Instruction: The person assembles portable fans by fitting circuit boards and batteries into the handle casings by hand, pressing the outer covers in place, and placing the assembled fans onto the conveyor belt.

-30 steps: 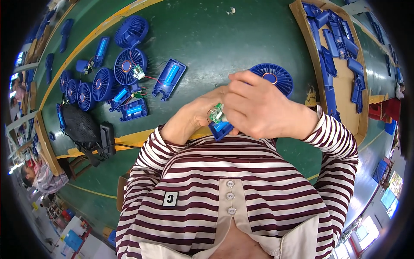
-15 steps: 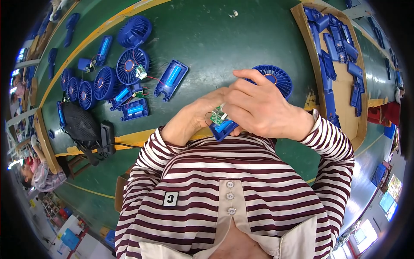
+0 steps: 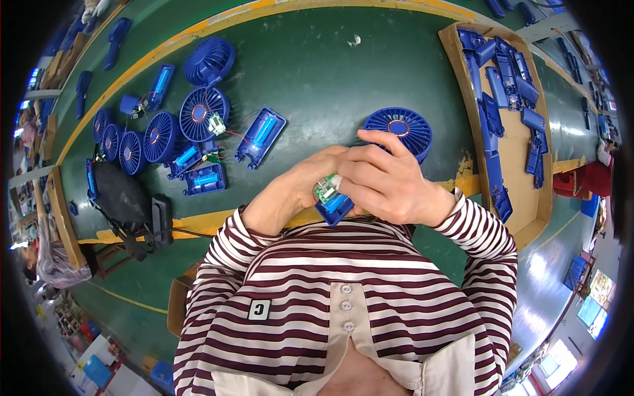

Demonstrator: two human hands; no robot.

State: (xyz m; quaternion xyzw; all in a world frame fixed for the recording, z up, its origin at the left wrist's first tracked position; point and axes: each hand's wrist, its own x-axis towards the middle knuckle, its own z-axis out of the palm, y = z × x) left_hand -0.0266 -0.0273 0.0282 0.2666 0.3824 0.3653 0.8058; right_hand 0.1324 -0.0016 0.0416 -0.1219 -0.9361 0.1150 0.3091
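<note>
Left fingers [image 3: 308, 185] grip a blue casing [image 3: 335, 210], apparently steadying it; right fingers [image 3: 362, 173] curl beside its green circuit board [image 3: 325, 189], exact grip unclear; beyond them lies a fan [image 3: 398, 128].

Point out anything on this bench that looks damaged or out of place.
The near yellow edge stripe looks worn beside the cardboard tray, its color patchy. A small whitish mark also stands out on the green tabletop, toward its far side.

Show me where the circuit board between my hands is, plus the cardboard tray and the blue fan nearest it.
Circuit board [image 3: 325, 189]: head view, on the middle of its green face.
Cardboard tray [image 3: 514, 168]: head view, on its bare inner floor.
Blue fan [image 3: 397, 129]: head view, on its round hub.
</note>
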